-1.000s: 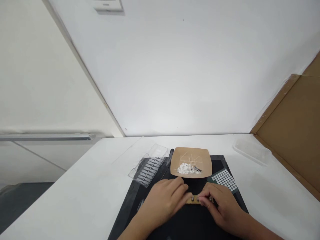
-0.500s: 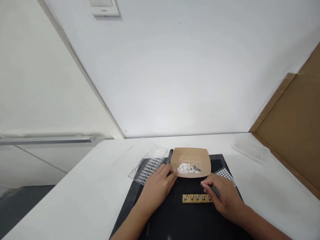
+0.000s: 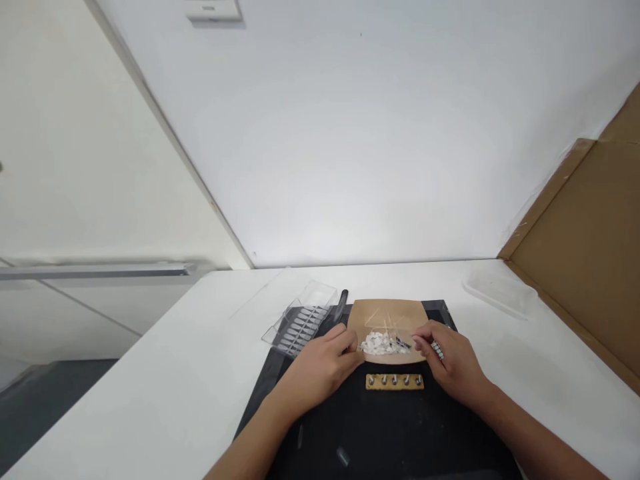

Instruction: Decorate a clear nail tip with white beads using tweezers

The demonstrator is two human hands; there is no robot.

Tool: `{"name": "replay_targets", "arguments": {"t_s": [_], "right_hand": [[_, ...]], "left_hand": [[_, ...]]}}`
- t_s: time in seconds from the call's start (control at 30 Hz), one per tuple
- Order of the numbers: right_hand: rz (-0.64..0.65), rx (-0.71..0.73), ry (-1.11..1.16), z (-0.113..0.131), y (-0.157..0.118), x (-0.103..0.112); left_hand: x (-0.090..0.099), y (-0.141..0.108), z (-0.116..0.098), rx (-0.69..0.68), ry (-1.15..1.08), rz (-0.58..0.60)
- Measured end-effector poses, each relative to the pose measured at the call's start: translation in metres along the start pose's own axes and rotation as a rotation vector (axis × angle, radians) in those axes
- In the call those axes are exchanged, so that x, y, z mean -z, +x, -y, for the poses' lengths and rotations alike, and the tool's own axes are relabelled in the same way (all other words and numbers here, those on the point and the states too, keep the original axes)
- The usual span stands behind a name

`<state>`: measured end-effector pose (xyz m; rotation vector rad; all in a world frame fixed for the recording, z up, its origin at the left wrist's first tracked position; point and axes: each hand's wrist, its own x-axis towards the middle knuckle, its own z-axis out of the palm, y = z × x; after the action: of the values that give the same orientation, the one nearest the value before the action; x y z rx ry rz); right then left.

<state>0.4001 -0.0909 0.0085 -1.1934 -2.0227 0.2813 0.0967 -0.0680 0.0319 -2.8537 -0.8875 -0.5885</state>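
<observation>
My left hand [image 3: 325, 360] is closed on the left front edge of a brown paper tray [image 3: 363, 310]. A heap of small white pieces [image 3: 383, 343] lies in the tray, with thin sticks and some dark bits. My right hand [image 3: 455, 363] is pinched at the tray's right front side; what its fingertips hold, if anything, is too small to make out. Just in front of the tray, a yellowish strip [image 3: 401, 382] with several metal pegs lies on the black mat [image 3: 385, 427]. A sheet of white dots [image 3: 438, 349] shows partly behind my right fingers.
A clear plastic box [image 3: 303, 327] with rows of nail tips lies left of the tray, near a black pen-like handle [image 3: 342, 303]. A clear plastic lid [image 3: 500, 293] rests at the right, by a cardboard panel [image 3: 580, 247]. A white wall rises behind the table.
The tray has shifted right and slightly nearer me, with my left hand at its edge. My right hand has moved from over the pegged strip up to the tray's right side, uncovering the strip's end.
</observation>
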Motion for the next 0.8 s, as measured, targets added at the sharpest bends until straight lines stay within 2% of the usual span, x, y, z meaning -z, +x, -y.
{"name": "replay_targets", "arguments": {"t_s": [0.23, 0.33, 0.4, 0.47, 0.57, 0.67, 0.8], "right_hand": [[-0.003, -0.044, -0.028, -0.008, 0.002, 0.000], [0.001, -0.057, -0.038, -0.008, 0.003, 0.002], [0.004, -0.069, -0.048, -0.008, 0.003, 0.003], [0.002, -0.073, -0.060, -0.008, 0.004, 0.004], [0.002, -0.070, -0.065, -0.008, 0.003, 0.004], [0.005, -0.072, -0.069, -0.009, 0.002, 0.003], [0.007, -0.085, -0.079, -0.009, 0.003, 0.003]], "left_hand": [[0.000, -0.001, -0.003, -0.007, -0.010, 0.018], [0.004, -0.002, 0.000, 0.042, -0.070, 0.038], [0.009, -0.003, 0.002, 0.166, -0.111, 0.047], [0.012, -0.003, 0.005, 0.371, -0.105, 0.061], [0.011, -0.002, 0.007, 0.608, 0.030, 0.148], [0.004, -0.002, 0.008, 0.703, 0.190, 0.232], [-0.005, -0.005, 0.006, 0.768, 0.283, 0.261]]}}
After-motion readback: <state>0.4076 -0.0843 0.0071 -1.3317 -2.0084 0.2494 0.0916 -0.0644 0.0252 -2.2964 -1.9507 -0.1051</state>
